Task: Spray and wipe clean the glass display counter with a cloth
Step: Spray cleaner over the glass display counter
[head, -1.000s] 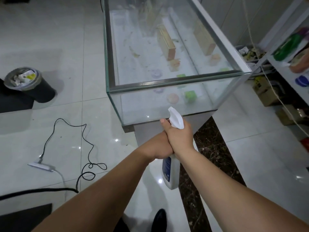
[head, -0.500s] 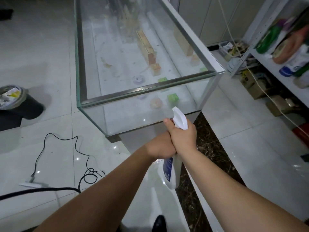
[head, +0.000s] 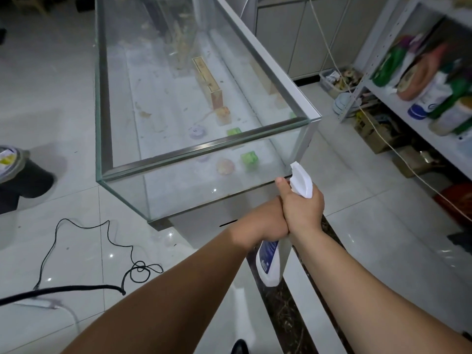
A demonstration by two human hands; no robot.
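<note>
Head view: both hands (head: 302, 208) still grip spray bottle (head: 271, 267), nearer glass display counter (head: 204, 147) corner.

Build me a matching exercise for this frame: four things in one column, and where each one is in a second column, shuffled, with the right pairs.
Things
1. spray bottle
2. green box
3. black cable
4. black bin

Places
A. inside the glass display counter, near its close end
B. standing on the floor at the far left edge of the view
C. gripped by the left hand and the right hand
D. lying in loops on the floor

Pairs: 1-C, 2-A, 3-D, 4-B
</note>
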